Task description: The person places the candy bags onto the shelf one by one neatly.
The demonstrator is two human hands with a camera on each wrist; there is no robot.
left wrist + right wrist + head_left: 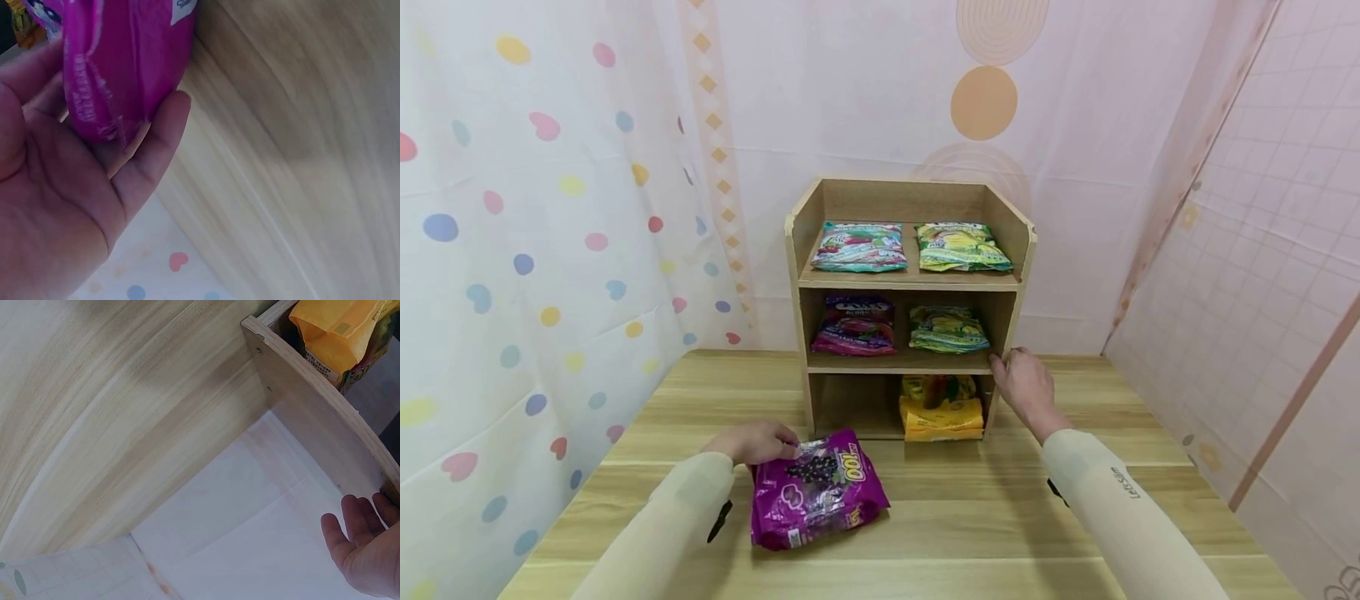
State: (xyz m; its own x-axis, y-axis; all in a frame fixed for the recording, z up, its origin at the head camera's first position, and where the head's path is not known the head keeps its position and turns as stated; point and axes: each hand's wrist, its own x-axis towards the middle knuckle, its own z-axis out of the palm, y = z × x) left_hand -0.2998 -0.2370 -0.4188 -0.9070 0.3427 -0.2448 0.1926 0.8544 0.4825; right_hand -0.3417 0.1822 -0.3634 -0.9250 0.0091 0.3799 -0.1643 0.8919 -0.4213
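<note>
My left hand (762,442) grips a purple candy bag (842,492) by its left end, with the thumb on top and fingers underneath. The bag has a grape picture and lies tilted in front of a small wooden shelf (910,285), close to the tabletop. In the left wrist view the bag's purple end (134,69) sits between thumb and fingers. My right hand (1026,387) holds the front edge of the shelf's right side panel (325,419), at about the middle board. In the right wrist view the other fingers (357,522) hang loosely bent beside the panel.
A teal bag (861,247) and a yellow-green bag (961,247) lie on the top level. The middle level holds a dark purple-pink bag (854,327) and a green-yellow bag (947,329). A yellow-orange bag (942,417) occupies the bottom right. Patterned curtains (550,208) surround the wooden table (955,533).
</note>
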